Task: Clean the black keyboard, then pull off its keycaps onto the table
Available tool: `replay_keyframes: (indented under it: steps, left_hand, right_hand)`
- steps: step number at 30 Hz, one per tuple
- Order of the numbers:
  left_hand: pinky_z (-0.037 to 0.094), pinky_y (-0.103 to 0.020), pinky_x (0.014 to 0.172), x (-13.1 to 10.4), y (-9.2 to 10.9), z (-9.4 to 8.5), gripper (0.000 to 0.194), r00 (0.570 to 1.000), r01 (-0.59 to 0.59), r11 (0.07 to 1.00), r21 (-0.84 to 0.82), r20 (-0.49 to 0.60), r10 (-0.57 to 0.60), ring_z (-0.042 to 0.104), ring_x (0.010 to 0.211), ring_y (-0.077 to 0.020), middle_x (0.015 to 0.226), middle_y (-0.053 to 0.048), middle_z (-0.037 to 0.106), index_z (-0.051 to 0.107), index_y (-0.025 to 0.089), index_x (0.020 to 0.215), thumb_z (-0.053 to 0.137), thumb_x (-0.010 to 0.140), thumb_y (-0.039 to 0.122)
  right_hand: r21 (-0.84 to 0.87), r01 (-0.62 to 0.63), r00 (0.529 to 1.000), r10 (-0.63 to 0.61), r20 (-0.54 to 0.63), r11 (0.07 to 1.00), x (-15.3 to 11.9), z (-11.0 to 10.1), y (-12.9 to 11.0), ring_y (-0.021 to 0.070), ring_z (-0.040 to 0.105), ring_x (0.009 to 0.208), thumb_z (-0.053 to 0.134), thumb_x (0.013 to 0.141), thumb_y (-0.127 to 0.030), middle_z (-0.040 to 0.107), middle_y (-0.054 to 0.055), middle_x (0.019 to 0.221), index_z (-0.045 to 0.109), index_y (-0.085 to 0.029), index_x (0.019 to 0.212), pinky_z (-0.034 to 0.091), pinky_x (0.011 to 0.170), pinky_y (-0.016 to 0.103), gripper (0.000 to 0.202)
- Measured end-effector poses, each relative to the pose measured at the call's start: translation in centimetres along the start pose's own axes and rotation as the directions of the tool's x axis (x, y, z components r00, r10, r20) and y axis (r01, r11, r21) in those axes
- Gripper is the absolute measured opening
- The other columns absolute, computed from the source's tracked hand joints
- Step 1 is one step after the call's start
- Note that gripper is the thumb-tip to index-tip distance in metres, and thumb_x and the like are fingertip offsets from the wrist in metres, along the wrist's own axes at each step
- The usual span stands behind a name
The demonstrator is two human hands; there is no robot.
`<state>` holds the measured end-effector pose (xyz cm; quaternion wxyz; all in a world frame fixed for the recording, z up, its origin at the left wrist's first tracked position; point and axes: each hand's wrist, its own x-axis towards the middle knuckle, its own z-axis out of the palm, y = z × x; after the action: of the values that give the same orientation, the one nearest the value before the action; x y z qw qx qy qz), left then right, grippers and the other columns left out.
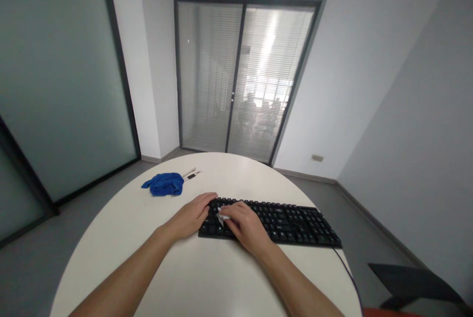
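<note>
Head | right hand (246, 224) pinching one crumpled white tissue (222, 217) | left hand (190, 216) loosely open, touching one black rectangular keyboard (295, 224)'s edge | white worktop (129, 223) spreading leftward

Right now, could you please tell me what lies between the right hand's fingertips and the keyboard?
A crumpled white scrap, perhaps tissue, is pinched in the right hand against the left part of the keyboard, in the head view.

From where I stand, I can't read a single word or number. The black keyboard (283, 218) has pale legends (283, 234) on its keys (275, 227), but they are too small and blurred to make out, and those on the number pad (320, 231) at its right end are just as unclear to me
</note>
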<state>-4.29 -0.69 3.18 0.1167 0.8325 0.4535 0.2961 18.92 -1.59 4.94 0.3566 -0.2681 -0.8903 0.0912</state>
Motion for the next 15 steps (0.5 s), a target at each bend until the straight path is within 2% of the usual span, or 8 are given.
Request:
replay_keyframes:
  steps: [7, 11, 15]
  left_hand:
    - [0.033, -0.043, 0.114, 0.1, -1.4, 1.0, 0.043, 0.996, 0.062, 0.997, -0.053, -0.055, -0.065, 0.045, 0.131, -0.0224, 0.141, -0.009, 0.051, 0.049, 0.019, 0.136, 0.040, 0.095, 0.029]
    - [0.035, -0.043, 0.113, 0.3, -1.7, 1.5, 0.040, 0.991, 0.111, 0.983, -0.144, -0.065, -0.121, 0.050, 0.127, -0.0226, 0.138, -0.009, 0.054, 0.052, 0.020, 0.132, 0.040, 0.095, 0.031]
    - [0.035, -0.042, 0.113, 0.4, -1.9, 1.7, 0.040, 0.987, 0.132, 0.977, -0.165, -0.067, -0.145, 0.049, 0.127, -0.0222, 0.138, -0.008, 0.054, 0.051, 0.020, 0.132, 0.039, 0.096, 0.031]
  right_hand:
    - [-0.027, 0.019, 0.988, -0.014, 0.154, 0.999, 0.2, 0.3, 0.0, 0.0202, 0.059, 0.097, 0.056, 0.090, -0.013, 0.072, 0.004, 0.098, 0.067, -0.022, 0.105, 0.047, 0.090, 0.035, 0.021]
    - [-0.005, 0.027, 0.985, -0.026, 0.173, 1.000, 0.0, -0.2, -0.1, 0.0193, 0.059, 0.099, 0.053, 0.091, -0.012, 0.071, 0.005, 0.101, 0.066, -0.021, 0.105, 0.046, 0.091, 0.034, 0.020]
    - [-0.005, 0.030, 0.988, -0.029, 0.154, 1.000, -0.1, -0.7, -0.3, 0.0190, 0.060, 0.099, 0.052, 0.091, -0.012, 0.070, 0.005, 0.104, 0.065, -0.021, 0.107, 0.046, 0.091, 0.034, 0.022]
